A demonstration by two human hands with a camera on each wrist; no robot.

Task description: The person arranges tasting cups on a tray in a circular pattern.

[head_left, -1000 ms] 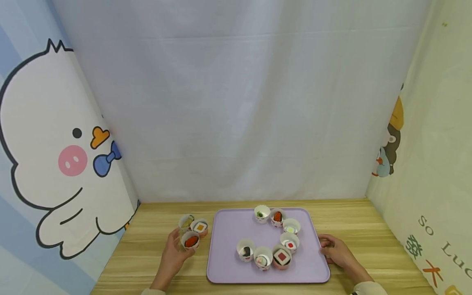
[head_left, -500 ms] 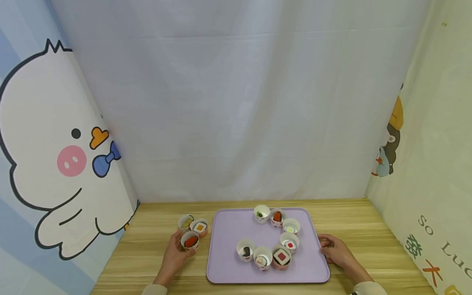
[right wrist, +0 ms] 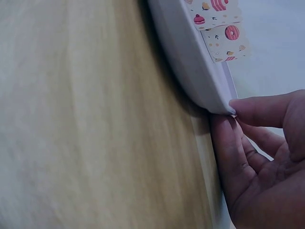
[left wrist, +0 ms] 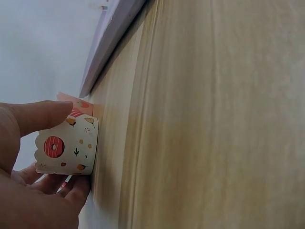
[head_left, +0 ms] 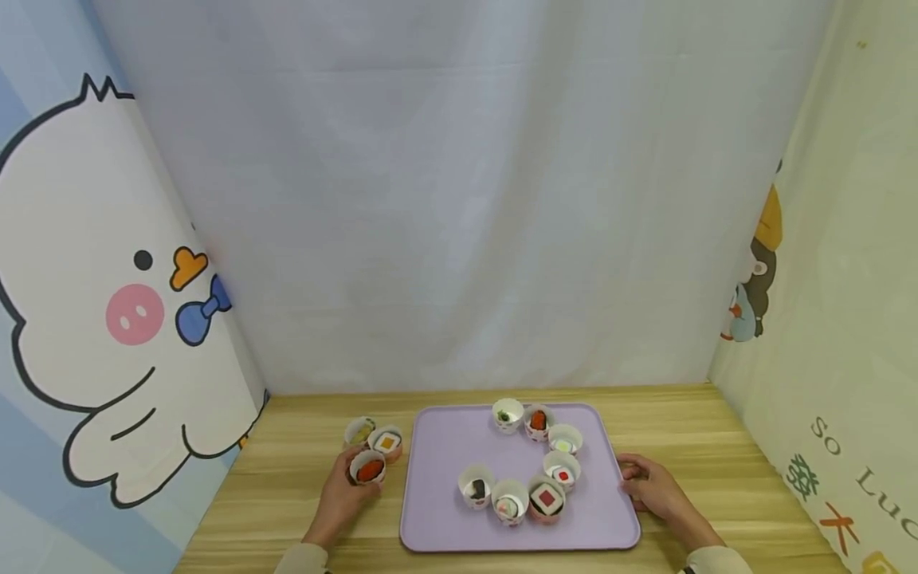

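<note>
My left hand has its thumb and fingers round a white printed paper baking cup, which stands on the table left of the tray. A red-topped piece, like roe sushi, lies inside that cup. Just behind it stand two more cups, one with a yellowish-green piece and a pink one with a white-and-orange square piece. At the right edge of the lilac tray, my right hand pinches the rim between thumb and fingers.
Several paper cups with sushi-like pieces stand in a curve on the tray, among them a white-and-red square piece and a dark-wrapped one. The wooden table meets a pale cloth backdrop, with printed cloths at both sides.
My left fingers have closed in around the cup with the red-topped piece. The view has shifted slightly; the right hand, tray and other cups keep their places.
</note>
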